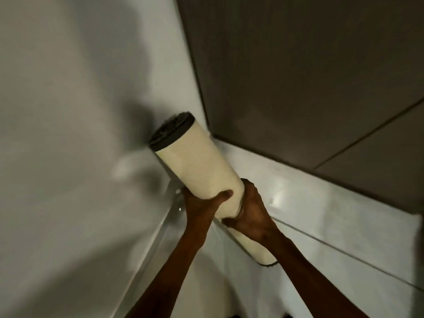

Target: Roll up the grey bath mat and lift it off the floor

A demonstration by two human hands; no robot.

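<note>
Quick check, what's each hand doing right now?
Left hand: closed around the rolled bath mat.
Right hand: closed around the same roll, lower down.

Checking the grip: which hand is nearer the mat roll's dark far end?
Left. The left hand clasps the rolled mat slightly further up toward the dark end; the right hand wraps it just below, nearer the person.

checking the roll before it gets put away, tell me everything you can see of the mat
The mat is rolled into a tight cylinder, its cream, finely ribbed backing outward and the dark grey pile showing as a spiral at the upper end. It is held tilted, upper end toward the wall corner, lower end toward the person. The left hand and right hand grip it around the middle. A dark edge trim shows at the lower end. Whether that end touches anything is unclear.
</note>
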